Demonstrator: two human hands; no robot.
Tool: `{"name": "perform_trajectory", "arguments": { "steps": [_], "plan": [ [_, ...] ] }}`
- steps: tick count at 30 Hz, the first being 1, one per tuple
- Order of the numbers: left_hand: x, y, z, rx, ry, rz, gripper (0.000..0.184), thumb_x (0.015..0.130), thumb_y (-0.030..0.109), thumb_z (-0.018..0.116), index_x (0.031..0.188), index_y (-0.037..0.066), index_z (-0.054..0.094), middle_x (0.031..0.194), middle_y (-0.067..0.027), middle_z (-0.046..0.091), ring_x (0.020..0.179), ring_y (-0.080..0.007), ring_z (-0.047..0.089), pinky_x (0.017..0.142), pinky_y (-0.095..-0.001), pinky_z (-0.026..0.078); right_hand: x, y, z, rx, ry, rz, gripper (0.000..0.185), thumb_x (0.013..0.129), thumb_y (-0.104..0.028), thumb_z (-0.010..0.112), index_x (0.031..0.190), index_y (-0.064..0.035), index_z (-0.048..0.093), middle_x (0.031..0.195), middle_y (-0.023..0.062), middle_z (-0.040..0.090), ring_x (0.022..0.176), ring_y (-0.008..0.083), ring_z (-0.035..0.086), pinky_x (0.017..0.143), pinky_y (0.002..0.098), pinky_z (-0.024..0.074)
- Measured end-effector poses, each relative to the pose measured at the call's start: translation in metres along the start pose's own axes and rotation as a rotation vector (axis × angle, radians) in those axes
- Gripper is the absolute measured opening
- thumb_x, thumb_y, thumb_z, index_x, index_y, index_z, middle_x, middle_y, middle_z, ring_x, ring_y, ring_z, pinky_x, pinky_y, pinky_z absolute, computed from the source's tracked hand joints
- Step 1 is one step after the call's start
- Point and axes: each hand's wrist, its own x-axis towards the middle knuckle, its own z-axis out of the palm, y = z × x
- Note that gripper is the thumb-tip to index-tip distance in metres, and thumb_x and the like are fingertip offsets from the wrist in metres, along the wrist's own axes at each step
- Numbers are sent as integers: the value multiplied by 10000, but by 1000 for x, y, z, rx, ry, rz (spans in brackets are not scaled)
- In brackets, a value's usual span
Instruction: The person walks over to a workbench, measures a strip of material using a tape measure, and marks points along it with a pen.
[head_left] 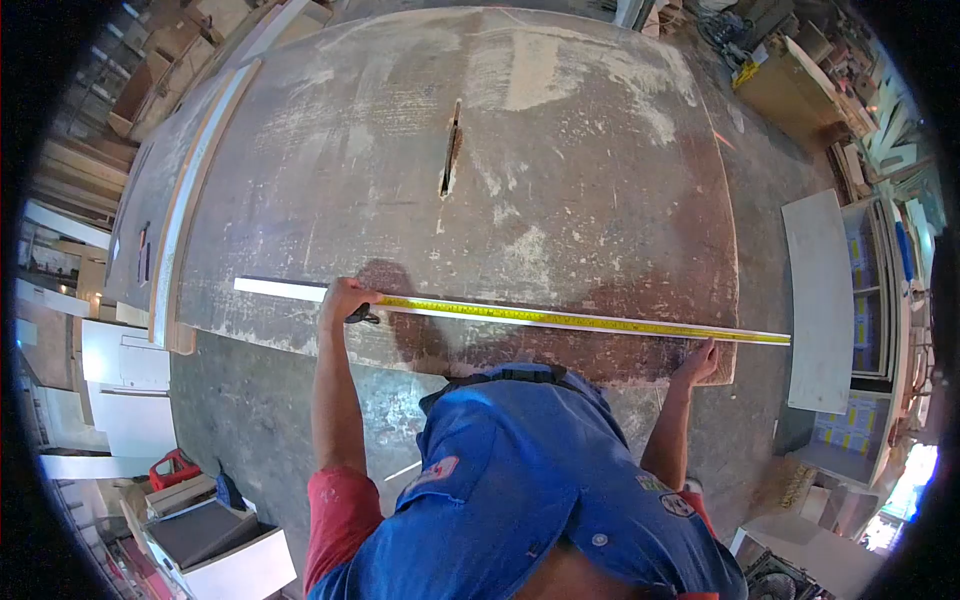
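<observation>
A long, narrow white strip [280, 289] lies across the near part of a worn table. Along its top runs the yellow blade of a tape measure [520, 314], reaching to the strip's right end past the table edge. My left hand [347, 297] is closed around the tape's dark case, over the strip, and part of the case shows below the fingers. At the right, my right hand [704, 358] is closed at the strip's near edge, below the tape blade; its fingertips are partly hidden.
The scuffed table [330, 190] has a slot [450, 150] with something dark in it. A long straight rail [195, 190] crosses its left side. A pale board [820, 300] and shelving stand at right. Boards and a box [240, 570] sit at lower left.
</observation>
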Motion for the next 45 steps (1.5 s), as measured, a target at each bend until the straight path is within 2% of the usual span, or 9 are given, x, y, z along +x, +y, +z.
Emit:
{"name": "perform_trajectory", "arguments": {
  "steps": [6, 10, 13, 15, 21, 24, 38, 42, 45],
  "plan": [
    [-9, 11, -5, 0, 9, -6, 414, 590, 383, 874, 689, 21, 698, 603, -84, 643, 527, -172, 581, 523, -351, 456, -78, -135, 32, 298, -649, 299, 129, 931, -159, 635, 911, -46, 694, 701, -59, 537, 609, 48, 448, 521, 237, 336],
    [6, -10, 4, -36, 3, 50, 403, 601, 388, 869, 672, 29, 700, 580, -71, 632, 513, -158, 570, 512, -344, 447, -157, -323, 13, 519, -1420, -16, 89, 793, -46, 720, 875, -9, 719, 795, 64, 709, 685, 119, 642, 641, 253, 499],
    [8, -10, 1, -4, -13, 73, 410, 601, 395, 865, 677, 28, 702, 574, -68, 625, 512, -150, 565, 510, -345, 442, -171, -373, 26, 1081, -1978, -605, 323, 829, -277, 757, 1037, -36, 701, 692, 71, 650, 541, 177, 590, 415, 293, 392],
    [16, -22, 6, -17, -41, 35, 402, 610, 385, 860, 694, 25, 704, 591, -67, 625, 530, -148, 566, 515, -346, 439, -184, -388, 15, 1096, -1954, -721, 448, 831, -348, 761, 1160, -56, 676, 685, 67, 642, 614, 212, 642, 463, 315, 446],
    [6, -7, 2, 29, -18, 38, 402, 650, 386, 868, 715, 24, 703, 619, -34, 626, 548, -115, 548, 511, -312, 429, -217, -393, 17, 1535, -1696, -410, 92, 865, -114, 712, 783, -89, 744, 589, 7, 481, 432, 105, 400, 359, 281, 224],
    [1, 2, -3, 51, -40, -26, 402, 650, 390, 868, 721, 30, 702, 618, -33, 623, 542, -118, 544, 505, -316, 420, -211, -394, 28, 1592, -1841, -668, 91, 843, -91, 716, 754, -74, 726, 584, 2, 459, 436, 100, 391, 362, 285, 212],
    [2, -2, -1, 21, -21, -2, 407, 638, 384, 870, 706, 33, 674, 617, -42, 618, 539, -123, 537, 502, -324, 411, -211, -404, 26, 1440, -2093, -307, 202, 961, -166, 611, 1038, -20, 727, 602, -8, 522, 455, 75, 485, 347, 283, 263],
    [-2, 8, -4, 38, -40, -38, 407, 624, 372, 871, 695, 26, 668, 604, -59, 616, 536, -138, 555, 512, -334, 426, -225, -391, 17, 1574, -1852, -261, 174, 918, -152, 657, 878, -13, 752, 629, 34, 564, 460, 102, 532, 349, 291, 334],
    [-4, 4, -1, 43, 18, 33, 409, 615, 372, 875, 698, 25, 674, 601, -57, 616, 526, -136, 550, 506, -335, 425, -217, -390, 25, 1398, -2205, -495, 485, 843, -416, 740, 1179, -76, 658, 680, 47, 611, 591, 198, 622, 440, 341, 410]
  ]
}}
